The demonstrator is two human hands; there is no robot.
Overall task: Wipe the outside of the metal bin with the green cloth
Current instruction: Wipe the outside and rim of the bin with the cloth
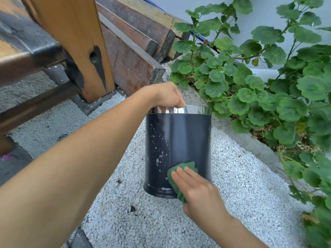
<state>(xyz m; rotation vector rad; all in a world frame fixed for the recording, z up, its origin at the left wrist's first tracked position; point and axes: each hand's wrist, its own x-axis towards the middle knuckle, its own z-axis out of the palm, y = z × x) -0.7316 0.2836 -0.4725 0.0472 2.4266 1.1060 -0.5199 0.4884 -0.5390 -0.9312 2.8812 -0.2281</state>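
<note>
Metal bin (186,140) upright on white gravel (241,185), held at the top by the left hand (167,94), rubbed low down by the right hand (198,190).

Left hand clamped on the shiny rim at the bin's upper left edge, fingers curled over the lip. Right hand flat, fingers straight and together, pressing the green cloth (180,169) against the dark side wall just above the base ring. Cloth bunched, showing past the fingertips and under the palm. Between the two hands, left of the cloth: pale specks and a thin vertical streak on the wall. Directly above the right hand: even dark surface. Beyond the left hand: orange wooden post (80,42), stack of weathered planks (136,56). Right of both hands: concrete kerb (250,140), round-leaved green plant (268,86) spilling over it.
</note>
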